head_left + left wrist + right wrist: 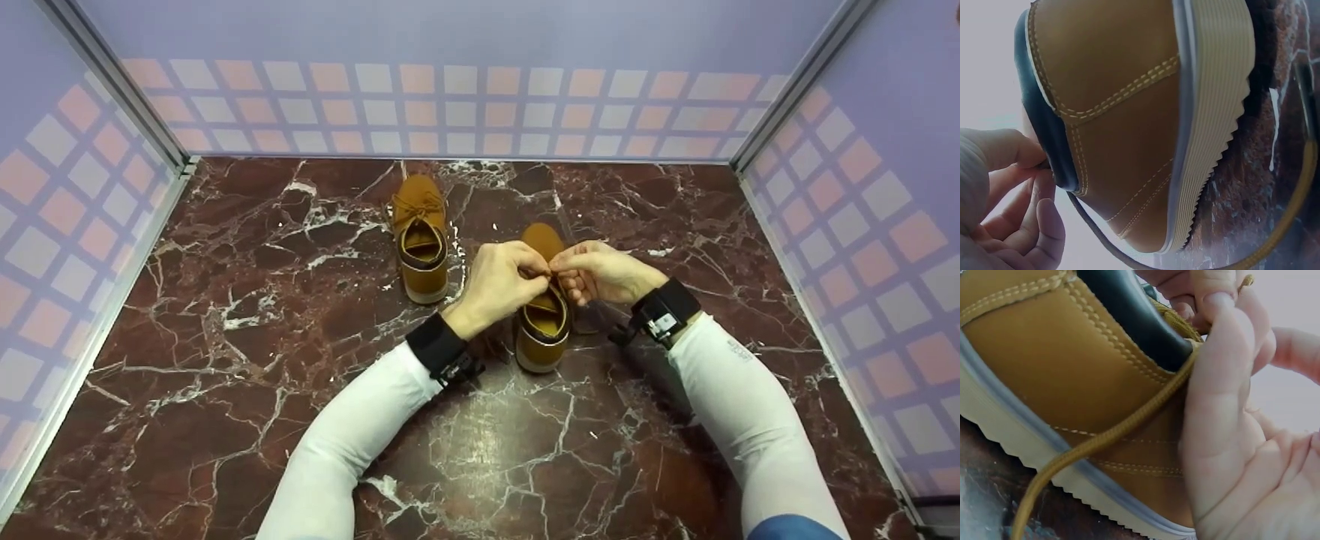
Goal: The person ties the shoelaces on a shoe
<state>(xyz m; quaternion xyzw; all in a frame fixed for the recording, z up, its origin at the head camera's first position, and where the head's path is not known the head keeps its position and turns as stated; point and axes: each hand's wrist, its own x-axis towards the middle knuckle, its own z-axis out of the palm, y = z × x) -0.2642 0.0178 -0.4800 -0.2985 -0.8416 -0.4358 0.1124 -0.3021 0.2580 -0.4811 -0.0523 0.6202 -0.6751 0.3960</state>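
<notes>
A tan leather shoe (541, 354) stands on the floor with its toe pointing away from me. Over its lacing, my left hand (499, 281) and right hand (604, 271) meet, each pinching the yellow-brown shoelace between thumb and fingers. The fingertips partly hide the lace where they come together. In the right wrist view, a length of shoelace (1112, 436) runs down the shoe's side from beside the right hand. On the other side, a lace end (1297, 194) loops down to the floor in the left wrist view. Dark padding lines the shoe's collar (1044, 118).
The matching tan shoe (426, 281) stands to the left and slightly farther off, its lace tied in a bow (417, 208). Dark red marble-patterned flooring (225, 375) lies beneath. Checkered panels (480, 105) enclose the back and both sides.
</notes>
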